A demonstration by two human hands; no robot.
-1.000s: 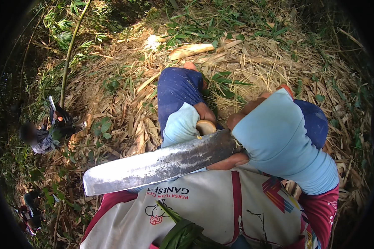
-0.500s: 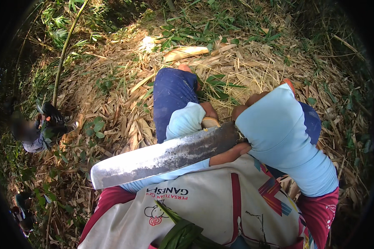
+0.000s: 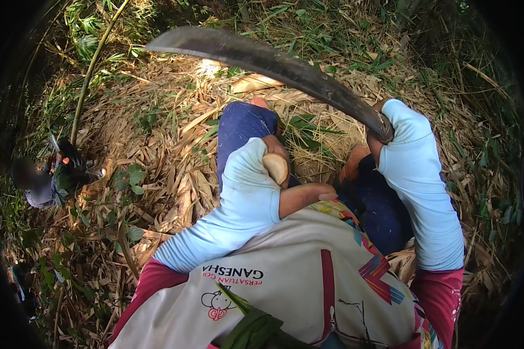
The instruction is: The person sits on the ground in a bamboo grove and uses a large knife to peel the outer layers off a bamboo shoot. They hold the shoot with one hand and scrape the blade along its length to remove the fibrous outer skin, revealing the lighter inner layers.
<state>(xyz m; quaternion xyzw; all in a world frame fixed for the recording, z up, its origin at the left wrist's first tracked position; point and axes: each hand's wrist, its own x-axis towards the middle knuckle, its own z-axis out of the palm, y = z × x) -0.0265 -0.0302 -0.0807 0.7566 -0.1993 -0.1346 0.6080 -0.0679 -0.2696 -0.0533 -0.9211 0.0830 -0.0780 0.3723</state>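
Observation:
My right hand [image 3: 376, 146], in a light blue sleeve that covers its back, grips the handle end of a machete [image 3: 279, 68]. The long, dark, slightly curved blade is raised over the ground beyond my knees, its tip toward the upper left. Fingers of my left hand [image 3: 253, 180], also covered in light blue cloth, are closed around a piece with a pale, round cut end [image 3: 276, 168]. Its thumb stretches out to the right. Most of that piece is hidden by the hand, so its kind is unclear. The blade is apart from it.
Dry leaves and straw [image 3: 177, 174] cover the ground. A pale sheath-like piece [image 3: 253, 83] lies beyond my dark blue trouser leg [image 3: 239, 125]. Another person [image 3: 43, 186] sits at the left near a thin upright stem [image 3: 90, 72]. Green undergrowth [image 3: 495, 180] stands at the right.
The machete has swung up and away from the pale piece, and my right hand has moved forward with it. My left hand, previously mostly behind the blade, now shows, still holding the piece.

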